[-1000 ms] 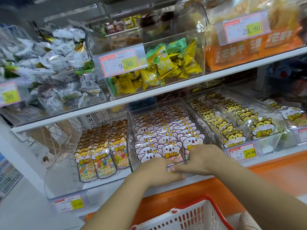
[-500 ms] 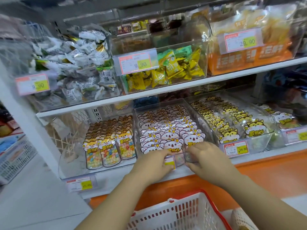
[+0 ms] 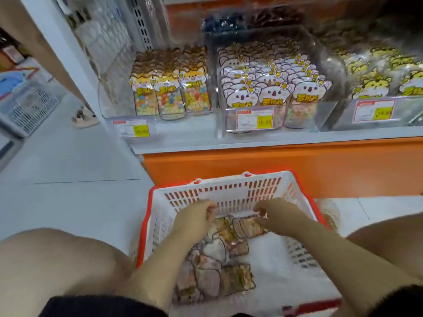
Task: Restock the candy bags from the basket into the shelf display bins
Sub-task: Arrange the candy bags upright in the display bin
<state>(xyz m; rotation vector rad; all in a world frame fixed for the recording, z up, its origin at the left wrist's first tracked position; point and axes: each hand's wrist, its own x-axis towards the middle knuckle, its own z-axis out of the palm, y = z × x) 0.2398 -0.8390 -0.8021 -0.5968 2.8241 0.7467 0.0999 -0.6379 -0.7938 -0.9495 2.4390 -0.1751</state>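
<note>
Candy bags heaped in the red-rimmed basket, directly under left hand and right hand; fingers curled at the topmost bags, grip impossible to confirm; lowered half a second back from the front of the middle bin; pale tiled floor, orange shelf base.

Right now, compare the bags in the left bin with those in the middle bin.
Left bags have orange-brown animal heads; middle bags have pink-white ones. Left bags are narrower, middle bags wider. Left bags leave the left bin bare on its left side; middle bags fill the middle bin across. Both stand upright in rows with the same yellow lettering.
</note>
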